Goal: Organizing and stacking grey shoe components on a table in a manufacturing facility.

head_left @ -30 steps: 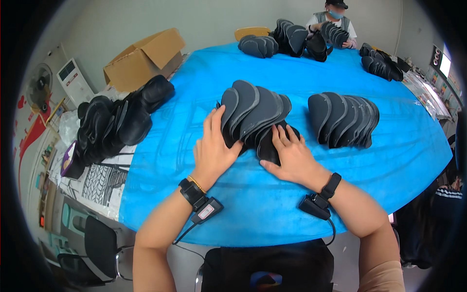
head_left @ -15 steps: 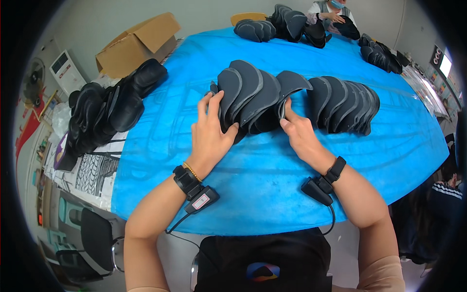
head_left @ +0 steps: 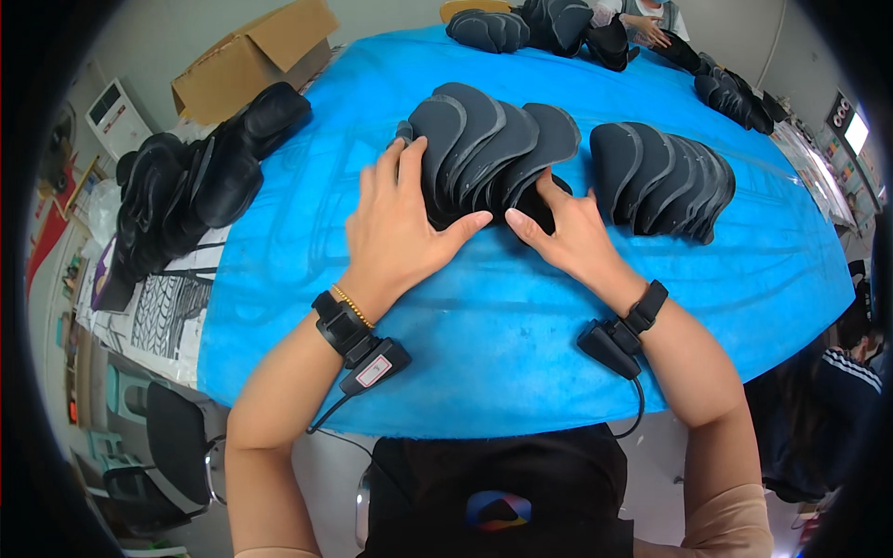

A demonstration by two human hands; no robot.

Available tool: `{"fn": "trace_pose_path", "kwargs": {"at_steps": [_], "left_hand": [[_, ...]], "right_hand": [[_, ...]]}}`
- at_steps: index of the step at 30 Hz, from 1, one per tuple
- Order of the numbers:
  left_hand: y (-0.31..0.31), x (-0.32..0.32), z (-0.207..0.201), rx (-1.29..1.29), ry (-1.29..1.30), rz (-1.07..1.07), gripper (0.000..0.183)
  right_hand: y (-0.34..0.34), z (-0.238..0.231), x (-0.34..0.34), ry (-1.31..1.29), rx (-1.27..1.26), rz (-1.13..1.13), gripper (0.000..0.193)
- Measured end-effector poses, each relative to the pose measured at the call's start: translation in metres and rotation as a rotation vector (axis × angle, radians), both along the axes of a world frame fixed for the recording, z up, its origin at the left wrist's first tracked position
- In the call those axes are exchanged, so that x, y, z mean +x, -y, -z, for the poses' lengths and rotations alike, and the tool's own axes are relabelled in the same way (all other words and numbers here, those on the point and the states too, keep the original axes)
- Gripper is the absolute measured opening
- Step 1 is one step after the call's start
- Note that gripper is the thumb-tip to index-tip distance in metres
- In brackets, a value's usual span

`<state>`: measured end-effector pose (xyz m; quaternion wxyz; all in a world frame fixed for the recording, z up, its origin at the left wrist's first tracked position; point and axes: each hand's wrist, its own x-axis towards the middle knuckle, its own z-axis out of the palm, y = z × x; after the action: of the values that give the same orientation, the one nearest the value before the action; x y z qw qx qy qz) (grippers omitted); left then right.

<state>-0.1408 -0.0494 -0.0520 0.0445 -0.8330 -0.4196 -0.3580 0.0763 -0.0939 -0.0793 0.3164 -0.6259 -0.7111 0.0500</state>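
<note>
A row of overlapping, curved dark grey pads (head_left: 465, 130) with lighter edges stands on the blue-covered table in front of me. My left hand (head_left: 391, 219) wraps the row's left end, fingers along its side and thumb stretched across the near lower edge. At the other end, my right hand (head_left: 572, 228) grips the rightmost pad (head_left: 553, 135) low down, its thumb in front. Parts of the fingers are hidden by the pads. Just right of that hand, apart from it, a second row of similar pads (head_left: 660, 177) leans together.
Black padded pieces (head_left: 200, 186) are heaped along the table's left edge, near a cardboard box (head_left: 251, 65). More dark pads (head_left: 488, 31) lie at the far end, where another person's hand (head_left: 651, 33) shows. A black chair (head_left: 177, 437) stands lower left.
The rightmost pad, tilted outward before, now sits upright against the row. My left thumb has slid right along the near edge, closer to my right thumb. The whole view has shifted slightly.
</note>
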Motion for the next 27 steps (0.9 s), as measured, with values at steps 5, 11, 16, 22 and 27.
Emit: {"fn": "trace_pose_path", "kwargs": {"at_steps": [5,11,16,22,27], "left_hand": [[-0.001,0.007,0.005,0.065,0.016,-0.035,0.089],[0.000,0.004,0.006,0.058,0.017,-0.051,0.085],[-0.001,0.006,0.008,0.040,0.072,-0.025,0.085],[0.013,0.003,-0.011,0.330,0.074,0.100,0.051],[0.028,0.035,0.005,-0.041,-0.004,0.208,0.040]], "right_hand": [[0.002,0.002,0.004,-0.023,0.126,-0.164,0.072],[0.009,-0.009,0.001,-0.125,0.022,-0.170,0.059],[0.008,-0.006,0.002,0.021,0.082,-0.164,0.060],[0.009,-0.006,0.008,-0.186,-0.034,-0.121,0.054],[0.006,-0.001,0.000,-0.181,0.129,-0.118,0.050]]}}
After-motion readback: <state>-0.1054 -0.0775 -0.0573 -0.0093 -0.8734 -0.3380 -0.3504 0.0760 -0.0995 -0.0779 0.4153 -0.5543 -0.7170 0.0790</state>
